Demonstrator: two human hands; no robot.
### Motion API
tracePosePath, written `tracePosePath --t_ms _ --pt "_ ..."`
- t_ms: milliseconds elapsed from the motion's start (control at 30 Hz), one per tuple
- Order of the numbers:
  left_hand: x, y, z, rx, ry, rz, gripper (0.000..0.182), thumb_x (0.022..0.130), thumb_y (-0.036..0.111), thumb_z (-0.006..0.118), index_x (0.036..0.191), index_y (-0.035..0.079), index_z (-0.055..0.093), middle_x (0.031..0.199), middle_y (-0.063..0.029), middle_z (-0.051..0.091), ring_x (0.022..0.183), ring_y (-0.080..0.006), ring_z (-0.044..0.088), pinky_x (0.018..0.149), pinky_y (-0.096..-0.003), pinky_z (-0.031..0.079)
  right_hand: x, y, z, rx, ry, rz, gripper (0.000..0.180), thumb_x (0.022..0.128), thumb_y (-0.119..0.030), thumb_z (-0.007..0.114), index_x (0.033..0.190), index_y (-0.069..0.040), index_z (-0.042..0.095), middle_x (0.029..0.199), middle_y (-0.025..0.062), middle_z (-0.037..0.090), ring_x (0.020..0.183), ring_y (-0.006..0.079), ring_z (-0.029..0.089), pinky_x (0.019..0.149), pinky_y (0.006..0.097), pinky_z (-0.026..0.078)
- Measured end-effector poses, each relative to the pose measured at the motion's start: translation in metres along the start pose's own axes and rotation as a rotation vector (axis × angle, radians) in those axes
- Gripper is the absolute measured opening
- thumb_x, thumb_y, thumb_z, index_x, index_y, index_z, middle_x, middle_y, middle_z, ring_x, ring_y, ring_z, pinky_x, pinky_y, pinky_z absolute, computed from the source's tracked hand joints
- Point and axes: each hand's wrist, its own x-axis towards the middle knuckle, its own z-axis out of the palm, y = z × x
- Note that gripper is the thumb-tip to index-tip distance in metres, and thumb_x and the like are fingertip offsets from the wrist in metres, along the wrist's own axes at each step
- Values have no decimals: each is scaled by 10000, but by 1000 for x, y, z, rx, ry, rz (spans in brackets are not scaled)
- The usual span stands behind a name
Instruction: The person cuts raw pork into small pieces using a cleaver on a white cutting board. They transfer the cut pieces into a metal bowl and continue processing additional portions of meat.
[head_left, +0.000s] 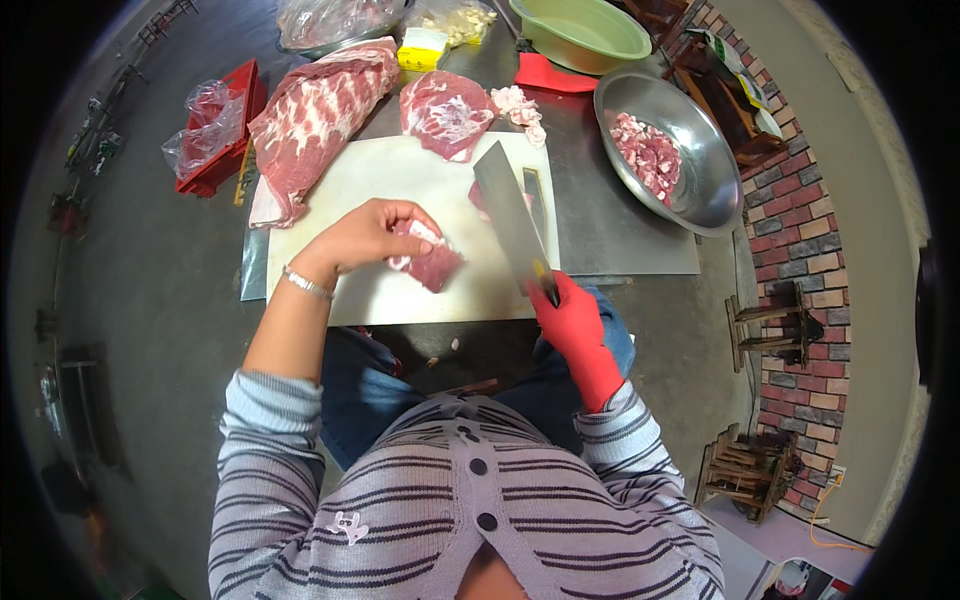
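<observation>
Between the thumb and fingers of my left hand is a piece of raw meat with a pale fatty edge, over the white cutting board. My right hand, in a red glove, grips the handle of a cleaver. Its broad blade points away from me above the board's right side. Partly behind the blade lies another meat piece. At the board's far edge rests a larger cut of meat, and a big slab of ribbed meat lies at the left.
A steel bowl holding cut meat stands at the right. Pale fat trimmings, a red cloth-like item, a green basin and a yellow box are at the back. A red crate with plastic bags is left.
</observation>
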Motion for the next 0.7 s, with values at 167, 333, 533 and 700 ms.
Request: tracePosePath --t_ms 167,333,533,700 --pt "47 -93 -35 561 561 118 242 868 96 741 1101 60 686 986 -48 668 738 -116 608 642 -268 512 -9 -24 -7 325 -36 131 269 939 -231 698 1159 -77 700 664 -23 591 538 67 532 528 245 429" --pt "29 -107 15 964 736 651 235 796 53 686 1029 78 701 1076 -133 615 1010 -321 604 908 -432 497 -14 -30 -12 179 -71 -34 349 928 -210 684 1264 -121 651 804 117 698 683 190 675 640 310 510" --pt "11 -125 41 974 597 628 287 750 122 772 1032 119 725 1191 -130 565 1167 -347 526 1008 -431 451 -10 -43 -1 -130 -170 -268 343 914 -237 666 1248 -156 657 863 146 709 777 319 694 687 391 542" --pt "18 -135 38 961 646 639 277 740 126 795 1011 130 736 1146 -113 577 1061 -311 553 942 -427 465 -9 -45 8 -197 -163 -376 344 909 -233 657 1244 -154 655 853 139 705 779 323 689 679 405 535"
